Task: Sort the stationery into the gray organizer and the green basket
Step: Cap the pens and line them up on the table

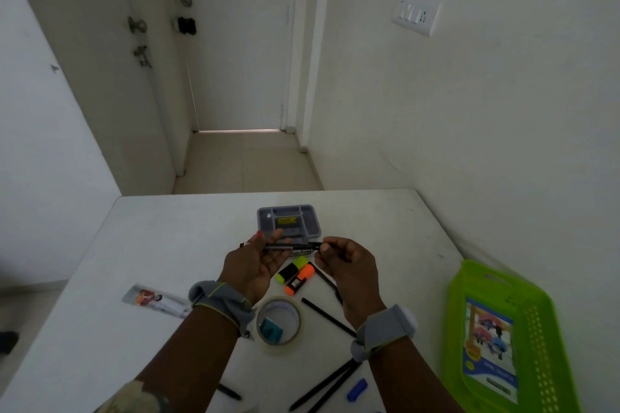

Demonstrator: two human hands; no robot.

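Note:
Both my hands hold a black marker level above the table, just in front of the gray organizer. My left hand cradles its left end in curled fingers, and my right hand pinches its right end. The organizer has a yellow-labelled item in one compartment. The green basket at the right holds a blue picture booklet. Below my hands lie a yellow highlighter and an orange highlighter.
A roll of tape with a teal item inside sits near my left wrist. Several black pens lie at the front, with a blue cap and a bookmark card. The white table meets the wall on the right.

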